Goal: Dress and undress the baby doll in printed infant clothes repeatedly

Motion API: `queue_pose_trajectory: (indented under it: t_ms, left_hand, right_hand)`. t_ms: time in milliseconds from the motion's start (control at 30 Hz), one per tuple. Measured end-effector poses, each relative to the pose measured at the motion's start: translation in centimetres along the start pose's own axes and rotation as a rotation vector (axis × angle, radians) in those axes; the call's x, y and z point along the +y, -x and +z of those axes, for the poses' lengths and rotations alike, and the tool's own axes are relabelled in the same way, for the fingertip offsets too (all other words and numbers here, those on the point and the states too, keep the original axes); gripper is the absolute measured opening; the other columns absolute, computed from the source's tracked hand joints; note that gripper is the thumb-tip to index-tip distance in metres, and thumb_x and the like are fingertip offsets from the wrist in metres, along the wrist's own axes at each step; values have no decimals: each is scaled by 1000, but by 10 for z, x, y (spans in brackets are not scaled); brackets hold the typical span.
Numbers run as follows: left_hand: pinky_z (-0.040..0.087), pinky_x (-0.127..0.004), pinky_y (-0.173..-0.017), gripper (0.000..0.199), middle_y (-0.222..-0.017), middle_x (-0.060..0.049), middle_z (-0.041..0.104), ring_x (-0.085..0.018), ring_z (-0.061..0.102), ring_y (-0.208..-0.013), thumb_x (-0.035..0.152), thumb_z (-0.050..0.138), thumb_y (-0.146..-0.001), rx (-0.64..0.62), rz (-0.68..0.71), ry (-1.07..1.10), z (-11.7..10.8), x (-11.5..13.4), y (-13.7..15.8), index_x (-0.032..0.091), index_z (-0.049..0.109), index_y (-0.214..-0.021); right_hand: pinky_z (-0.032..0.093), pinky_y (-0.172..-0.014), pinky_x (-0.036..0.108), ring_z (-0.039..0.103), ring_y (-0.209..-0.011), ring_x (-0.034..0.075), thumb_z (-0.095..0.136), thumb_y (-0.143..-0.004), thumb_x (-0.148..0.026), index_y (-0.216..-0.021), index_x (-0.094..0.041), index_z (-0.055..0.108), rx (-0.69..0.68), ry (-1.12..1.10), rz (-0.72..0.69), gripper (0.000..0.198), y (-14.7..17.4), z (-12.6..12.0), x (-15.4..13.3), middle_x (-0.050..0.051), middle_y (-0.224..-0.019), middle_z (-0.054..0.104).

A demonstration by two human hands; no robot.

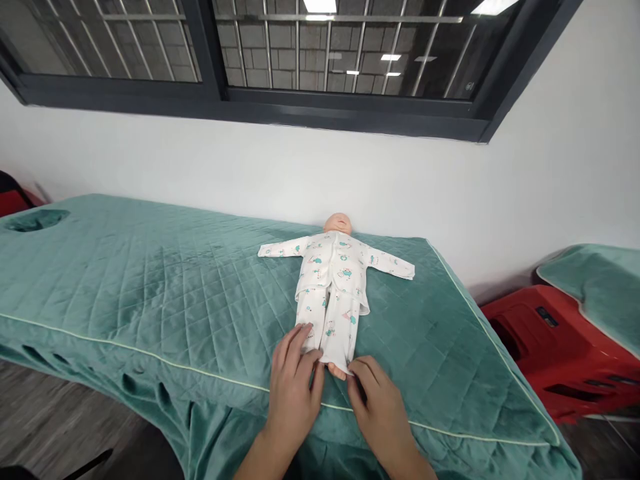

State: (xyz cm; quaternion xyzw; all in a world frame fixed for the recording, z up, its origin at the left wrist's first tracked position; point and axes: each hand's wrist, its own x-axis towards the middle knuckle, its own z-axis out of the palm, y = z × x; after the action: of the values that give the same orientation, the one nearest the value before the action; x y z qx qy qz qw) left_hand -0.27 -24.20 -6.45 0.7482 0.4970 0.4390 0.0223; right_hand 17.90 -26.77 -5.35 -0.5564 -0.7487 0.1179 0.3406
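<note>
A baby doll [339,224] lies on its back with its head toward the wall. It wears a white printed pajama top [334,260] with the sleeves spread wide, and matching pajama pants [341,327]. Pinched between the thumb and fingers of my right hand [377,407] is the right-hand corner of a pant-leg cuff. My left hand [295,383] has its thumb and index finger closed at the other corner of that cuff, while its remaining fingers lie over the other leg. The doll's toes [337,371] poke out below the hem; its other foot is hidden behind my left hand.
Under the doll is a bed with a green quilted cover [200,287], with a face hole [37,220] at the far left. A red plastic stool [555,347] stands at the right, beside another green cover [600,280]. A dark-framed window [350,113] is set in the white wall.
</note>
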Motion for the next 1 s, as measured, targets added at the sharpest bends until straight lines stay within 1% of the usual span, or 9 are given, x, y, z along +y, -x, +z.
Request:
queue_pose_trajectory:
  t_ms: [67,200,267,333,467,633,767,867,1000]
  left_hand:
    - [48,-52,-106,15,-147,-13,49,-30,46,-137,17,53,-92,35,-80,19,3,-4,8,21,59,-106]
    - [47,-54,-108,51,-154,-18,41,-30,44,-141,25,56,-93,43,-246,59,11,-10,21,19,39,-142]
    - [44,-56,-111,60,-156,-18,38,-30,38,-145,23,53,-94,-2,-242,40,15,-12,22,20,30,-150]
    - [40,-57,-114,63,-158,-16,37,-30,33,-148,19,48,-96,-55,-196,23,19,-13,21,21,25,-154]
    - [39,-54,-116,66,-162,-15,31,-27,29,-150,14,40,-97,-116,-134,35,21,-13,16,23,16,-158]
    - [39,-51,-118,64,-163,-14,27,-25,28,-151,12,38,-98,-100,-137,44,18,-15,16,24,18,-157]
    - [45,-50,-112,45,-157,-14,38,-27,38,-145,16,47,-96,-70,-134,80,15,-20,22,24,45,-140]
    - [54,-45,-100,25,-139,-15,52,-26,55,-128,22,55,-94,-24,-188,138,13,-23,25,23,57,-119]
    - [57,-41,-89,13,-112,-11,58,-22,62,-107,23,55,-94,-9,-288,231,9,-24,20,22,58,-107]
  right_hand:
    - [55,-75,34,64,-87,20,46,-99,-20,-101,-24,59,-14,-12,15,14,3,4,4,5,-98,63]
    - [57,-92,41,62,-111,24,55,-95,-25,-120,-26,57,107,-51,36,25,5,8,9,9,-120,61]
    - [55,-98,44,57,-122,27,58,-93,-26,-128,-27,54,140,-53,8,35,3,11,7,11,-133,55]
    - [54,-100,46,52,-128,28,59,-92,-25,-133,-28,51,114,-57,-40,41,0,14,4,11,-141,50]
    - [53,-101,49,49,-130,29,62,-92,-26,-126,-28,54,112,-41,-80,36,-11,21,-2,10,-142,49]
    - [53,-96,47,50,-125,28,60,-92,-22,-102,-26,57,158,-55,-72,11,-15,26,-2,10,-135,52]
    - [54,-93,43,54,-119,26,61,-92,-21,-93,-25,52,217,-91,-36,10,-11,27,1,10,-126,56]
    - [52,-94,41,53,-120,25,61,-92,-21,-90,-24,50,212,-102,-21,12,-9,29,2,9,-126,55]
    - [50,-95,41,53,-120,25,61,-91,-20,-87,-24,47,218,-118,-20,15,-9,31,3,9,-125,55]
